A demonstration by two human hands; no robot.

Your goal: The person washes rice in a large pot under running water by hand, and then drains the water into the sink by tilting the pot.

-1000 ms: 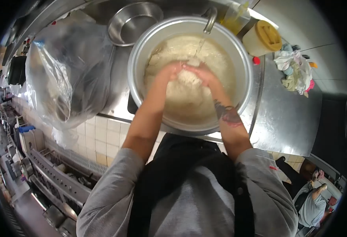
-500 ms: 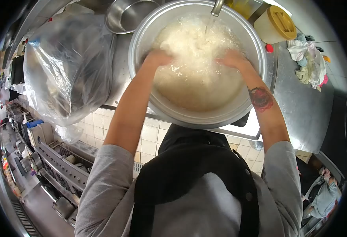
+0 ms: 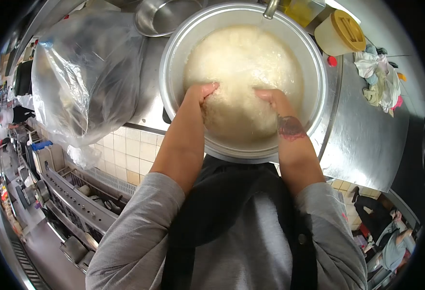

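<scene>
A large round metal pot [image 3: 171, 63] holds cloudy water over pale, rice-like grains [image 3: 241, 48]. Both hands are partly sunk in it. My left hand [image 3: 204, 91] is at the left of the middle, thumb showing above the surface, the other fingers hidden in the water. On the right, my right hand [image 3: 270, 95] points inward with its thumb side visible and its fingers under the water. What either hand holds, if anything, is hidden. Above the pot's far rim hangs a metal faucet [image 3: 271, 9].
A big clear plastic bag [image 3: 86, 77] lies left of the pot, near a steel bowl [image 3: 166, 19]. To the right stand a yellow-lidded container [image 3: 338, 33], a red cap [image 3: 332, 61] and crumpled cloths [image 3: 379, 79]. Other people are at the far left and lower right.
My hands came together, spread apart to the pot's sides, and are now closer together and nearer to me. The water's splashing has calmed. The view has shifted slightly.
</scene>
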